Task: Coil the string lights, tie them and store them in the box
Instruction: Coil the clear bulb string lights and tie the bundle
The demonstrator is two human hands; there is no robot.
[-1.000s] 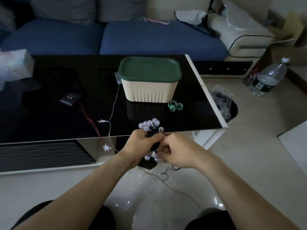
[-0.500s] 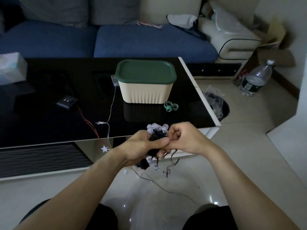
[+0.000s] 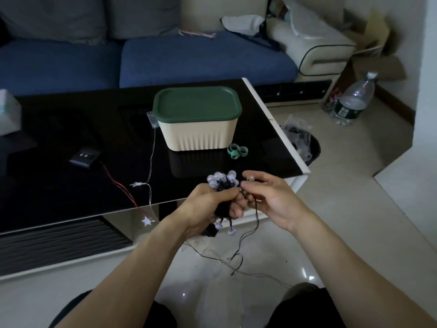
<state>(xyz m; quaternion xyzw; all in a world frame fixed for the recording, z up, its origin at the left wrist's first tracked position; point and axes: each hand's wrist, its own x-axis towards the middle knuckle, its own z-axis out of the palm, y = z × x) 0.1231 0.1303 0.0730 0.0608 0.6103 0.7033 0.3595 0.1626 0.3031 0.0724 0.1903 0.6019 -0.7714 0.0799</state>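
Note:
My left hand point(image 3: 208, 207) grips a coiled bundle of black-wired string lights point(image 3: 222, 183), with several round bulbs sticking up above the fist and a few hanging below. My right hand point(image 3: 269, 197) pinches the loose wire just right of the bundle, one bulb by its fingertips. The free wire end point(image 3: 238, 254) trails down over the floor. The cream box with a green lid point(image 3: 197, 119) stands shut on the black table, beyond my hands. Green ties point(image 3: 237, 151) lie by the box's right front corner.
A second light string with star shapes point(image 3: 137, 184) and a small dark battery pack point(image 3: 84, 158) with red wires lie on the black glass table point(image 3: 59, 185). A blue sofa point(image 3: 189, 58) is behind; a water bottle point(image 3: 353, 100) and a bin point(image 3: 307, 147) stand on the right.
Both hands rose from below the table edge. My right hand moved off the bundle to the right, opening its fingers while drawing the wire out.

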